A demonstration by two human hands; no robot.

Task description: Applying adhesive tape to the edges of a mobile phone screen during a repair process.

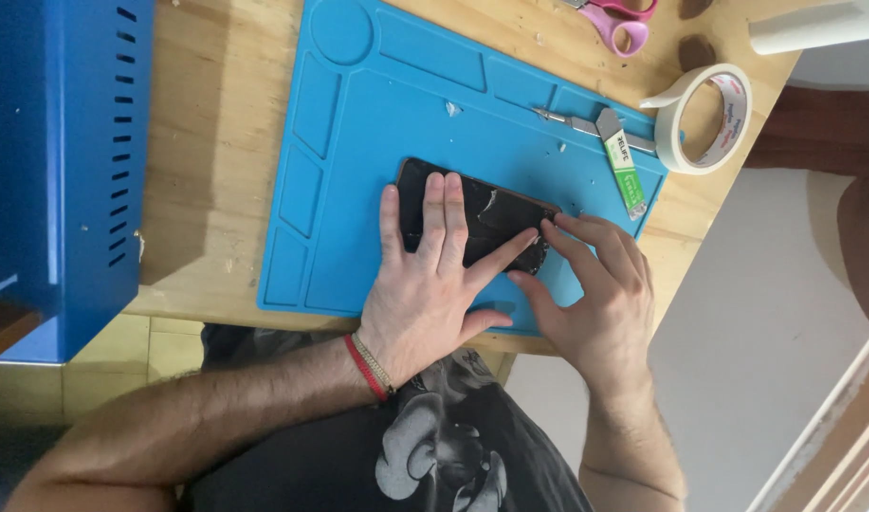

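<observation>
Presently on the wooden bench: blue work mat, carrying a black phone with cracked glass near its front edge. Left hand lies flat on the phone, fingers spread, grasping nothing. Right hand has its fingertips pressed at the phone's right end. Beyond: scraper tool, tape roll, pink scissors, blue cabinet.

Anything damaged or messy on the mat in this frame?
Yes. The dark phone under the left hand and right hand shows cracked, whitish glass near its right end, and pale fragments lie scattered on the blue mat.
</observation>
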